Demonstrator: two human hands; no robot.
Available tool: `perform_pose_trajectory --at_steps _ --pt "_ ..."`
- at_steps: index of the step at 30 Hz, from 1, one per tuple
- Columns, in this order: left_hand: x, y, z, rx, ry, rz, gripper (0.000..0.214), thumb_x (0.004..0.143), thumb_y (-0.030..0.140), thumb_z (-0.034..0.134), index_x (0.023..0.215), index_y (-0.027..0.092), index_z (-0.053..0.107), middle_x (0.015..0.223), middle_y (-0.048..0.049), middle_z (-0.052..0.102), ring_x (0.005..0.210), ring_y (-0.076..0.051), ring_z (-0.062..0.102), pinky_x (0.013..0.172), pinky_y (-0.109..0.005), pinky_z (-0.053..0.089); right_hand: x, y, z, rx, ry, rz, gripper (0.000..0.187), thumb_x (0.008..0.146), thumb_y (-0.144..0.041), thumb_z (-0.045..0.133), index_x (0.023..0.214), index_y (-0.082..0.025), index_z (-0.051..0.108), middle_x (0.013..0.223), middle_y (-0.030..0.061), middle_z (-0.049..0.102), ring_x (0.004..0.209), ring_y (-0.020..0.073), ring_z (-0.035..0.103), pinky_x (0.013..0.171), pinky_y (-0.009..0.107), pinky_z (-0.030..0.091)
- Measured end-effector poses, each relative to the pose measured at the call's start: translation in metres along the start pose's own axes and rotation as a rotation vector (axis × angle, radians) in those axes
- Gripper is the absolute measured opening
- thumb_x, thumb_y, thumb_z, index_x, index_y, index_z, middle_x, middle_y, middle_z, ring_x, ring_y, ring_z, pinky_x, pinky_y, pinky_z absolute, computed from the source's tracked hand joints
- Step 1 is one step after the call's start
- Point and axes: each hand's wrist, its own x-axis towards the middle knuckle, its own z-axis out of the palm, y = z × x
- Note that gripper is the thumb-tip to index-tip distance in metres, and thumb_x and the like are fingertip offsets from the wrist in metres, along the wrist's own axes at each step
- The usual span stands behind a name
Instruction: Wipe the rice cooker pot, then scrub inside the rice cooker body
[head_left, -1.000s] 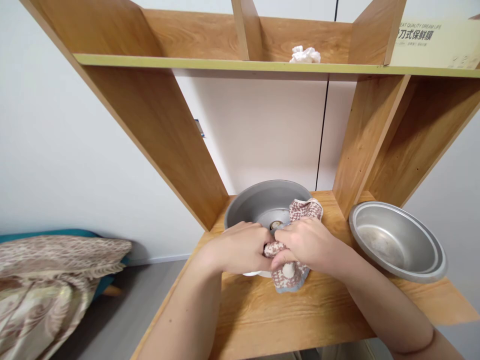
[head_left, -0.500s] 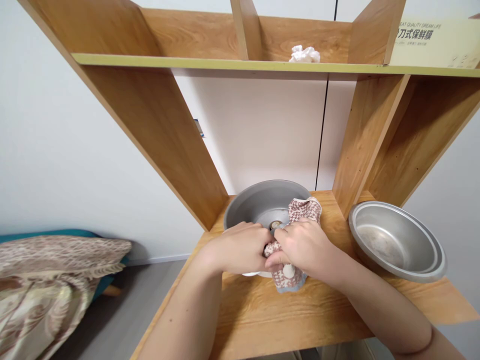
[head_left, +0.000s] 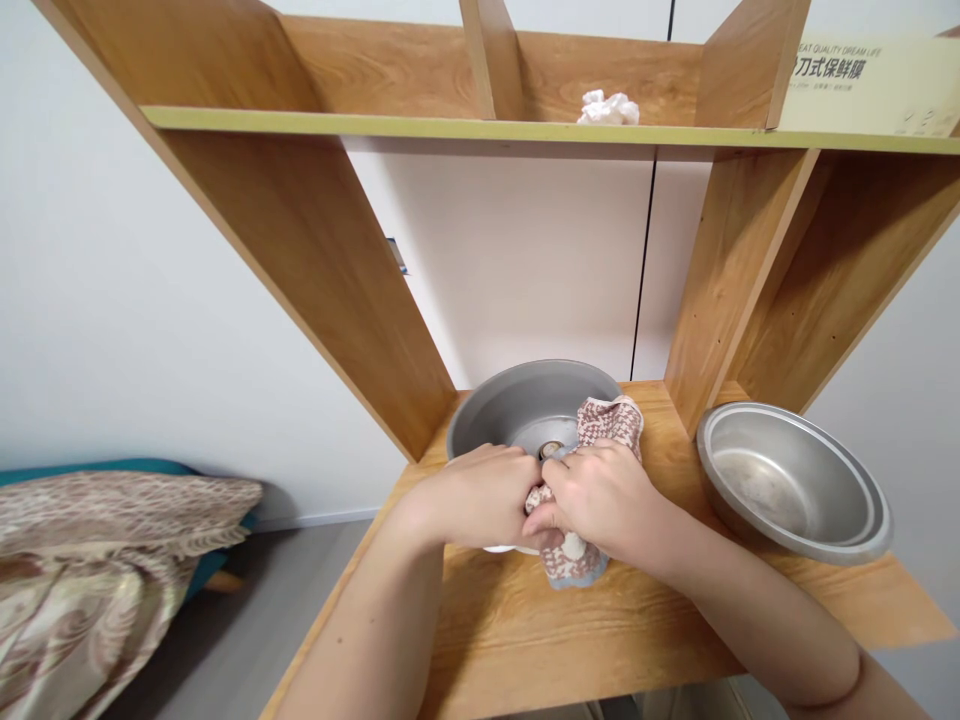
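My right hand [head_left: 600, 490] is closed on a brown-and-white patterned cloth [head_left: 611, 418]. One end of the cloth spreads over the right rim of a round grey pot [head_left: 517, 395], and the other hangs below my palm. Against it, my left hand [head_left: 480, 495] is curled shut at the pot's near side. What its fingers grip is hidden, though bunched cloth shows beside them. Inside the pot, a small round metal piece [head_left: 551, 450] sits at the centre of the bottom.
To the right, a wide silver metal bowl [head_left: 772, 485] rests on the wooden surface [head_left: 525, 640]. Wooden uprights and a shelf [head_left: 420, 125] rise behind. On the shelf are crumpled white tissue [head_left: 609, 108] and a yellow box [head_left: 870, 90]. A patterned blanket [head_left: 97, 560] lies at the left.
My right hand has shifted slightly left toward my left hand, and the cloth's lower end has moved left with it. My left hand looks unchanged.
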Motion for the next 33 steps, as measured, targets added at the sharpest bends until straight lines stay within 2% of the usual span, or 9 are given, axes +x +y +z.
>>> perform_pose_trajectory --at_steps 8,12,16,20,27,33 --pt "0.0 -0.001 0.001 0.015 -0.004 0.016 0.027 0.073 0.044 0.062 0.058 0.023 0.057 0.055 0.0015 0.058 0.05 -0.015 0.048 0.052 -0.03 0.033 0.001 0.001 -0.003 0.001 -0.021 -0.015 0.061 0.086 -0.074 0.048 0.08 -0.015 0.064 0.074 0.0075 0.071 0.071 0.0217 0.068 0.066 0.031 0.04" --pt "-0.001 -0.002 -0.001 -0.032 -0.019 0.009 0.037 0.073 0.05 0.065 0.054 0.021 0.051 0.05 0.003 0.05 0.048 -0.013 0.039 0.051 -0.03 0.028 0.001 0.005 -0.006 -0.013 -0.05 -0.057 0.072 0.069 -0.085 0.053 0.082 -0.015 0.063 0.072 0.0069 0.068 0.068 0.0223 0.066 0.062 0.031 0.038" --pt "-0.001 -0.001 -0.004 -0.091 -0.032 -0.001 0.039 0.072 0.054 0.066 0.056 0.021 0.051 0.048 0.0051 0.041 0.047 -0.011 0.034 0.051 -0.029 0.026 0.001 0.01 -0.01 0.016 -0.086 -0.091 0.071 0.058 -0.081 0.066 0.083 -0.015 0.063 0.074 0.0047 0.068 0.068 0.0213 0.065 0.061 0.03 0.034" --pt "-0.002 0.0 -0.005 -0.094 -0.042 -0.002 0.034 0.076 0.051 0.063 0.059 0.022 0.055 0.05 0.0046 0.044 0.049 -0.012 0.036 0.053 -0.028 0.027 0.001 0.015 -0.011 0.057 -0.102 -0.114 0.062 0.062 -0.074 0.072 0.082 -0.016 0.062 0.077 0.003 0.068 0.068 0.0191 0.064 0.057 0.029 0.028" --pt "-0.003 0.003 -0.006 -0.039 -0.048 -0.06 0.039 0.076 0.058 0.06 0.058 0.023 0.061 0.053 0.0018 0.051 0.052 -0.015 0.044 0.053 -0.029 0.027 0.002 0.02 -0.015 0.066 -0.126 -0.132 0.061 0.065 -0.075 0.067 0.079 -0.016 0.062 0.076 0.0025 0.067 0.066 0.0175 0.062 0.056 0.029 0.022" --pt "-0.003 0.004 -0.006 0.01 -0.016 -0.066 0.042 0.074 0.061 0.062 0.058 0.022 0.058 0.053 0.0022 0.048 0.05 -0.014 0.041 0.051 -0.029 0.025 0.001 0.021 -0.019 0.07 -0.129 -0.127 0.06 0.073 -0.075 0.06 0.076 -0.015 0.061 0.07 0.0013 0.065 0.061 0.0156 0.058 0.054 0.029 0.017"
